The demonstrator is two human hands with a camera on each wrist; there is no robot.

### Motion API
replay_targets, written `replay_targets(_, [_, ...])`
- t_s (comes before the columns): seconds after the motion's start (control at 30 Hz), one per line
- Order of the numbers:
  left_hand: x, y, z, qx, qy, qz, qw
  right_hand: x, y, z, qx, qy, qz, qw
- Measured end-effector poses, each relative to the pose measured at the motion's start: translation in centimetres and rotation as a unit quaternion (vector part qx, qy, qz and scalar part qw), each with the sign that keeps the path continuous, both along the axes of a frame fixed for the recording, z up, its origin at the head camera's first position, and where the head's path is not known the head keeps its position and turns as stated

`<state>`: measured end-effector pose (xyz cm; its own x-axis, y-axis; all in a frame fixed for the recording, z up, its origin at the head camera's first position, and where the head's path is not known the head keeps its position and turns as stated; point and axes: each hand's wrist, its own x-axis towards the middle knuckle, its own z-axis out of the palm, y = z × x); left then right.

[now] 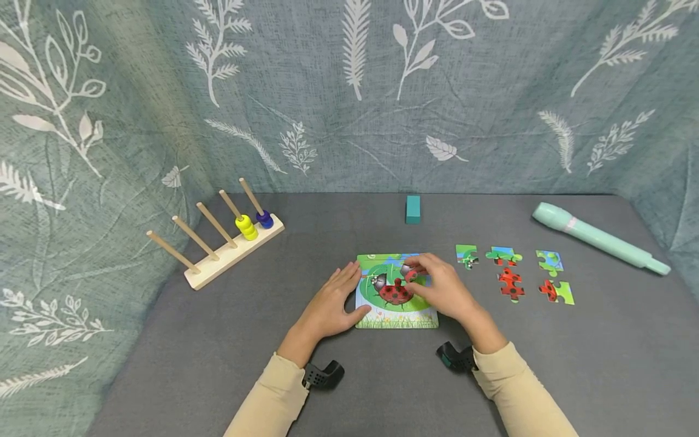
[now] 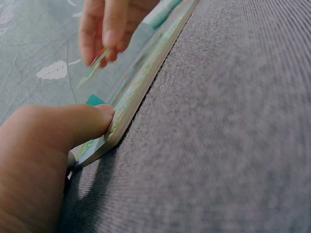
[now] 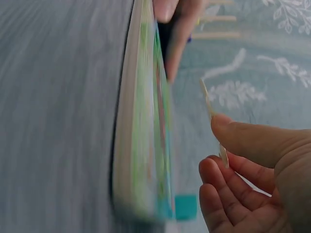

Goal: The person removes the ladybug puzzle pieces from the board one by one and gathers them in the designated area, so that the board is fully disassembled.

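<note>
A puzzle board (image 1: 377, 321) with a ladybug picture lies flat on the grey table. My left hand (image 1: 327, 306) rests at its left side, fingers extended along the edge and the thumb on the near-left corner; the left wrist view shows that thumb (image 2: 92, 121) pressing the rim. Above the board, my right hand (image 1: 445, 291) pinches a puzzle piece (image 1: 408, 272) with some red on it. Seen nearly edge-on in the right wrist view, the piece (image 3: 209, 104) is clear of the board. My right hand hides part of the picture.
Several loose puzzle pieces (image 1: 510, 284) lie right of the board. Behind it stands a teal block (image 1: 412, 210). A pale green tube-shaped object (image 1: 601, 238) lies at the far right. At the left is a wooden peg stand (image 1: 218, 267) with yellow and blue beads.
</note>
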<state>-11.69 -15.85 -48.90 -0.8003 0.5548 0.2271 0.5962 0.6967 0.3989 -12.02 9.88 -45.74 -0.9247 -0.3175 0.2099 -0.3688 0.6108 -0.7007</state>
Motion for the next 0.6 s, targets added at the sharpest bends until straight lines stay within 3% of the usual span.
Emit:
replay_targets(0.3, [0.0, -0.1, -0.2, 0.008, 0.013, 0.002, 0.9999, 0.7, 5.3, 0.2, 0.01, -0.01, -0.052, 0.9986])
replay_targets(0.6, [0.0, 0.0, -0.2, 0.008, 0.008, -0.001, 0.9999, 1.6, 9.4, 0.2, 0.021, -0.009, -0.064, 0.9977])
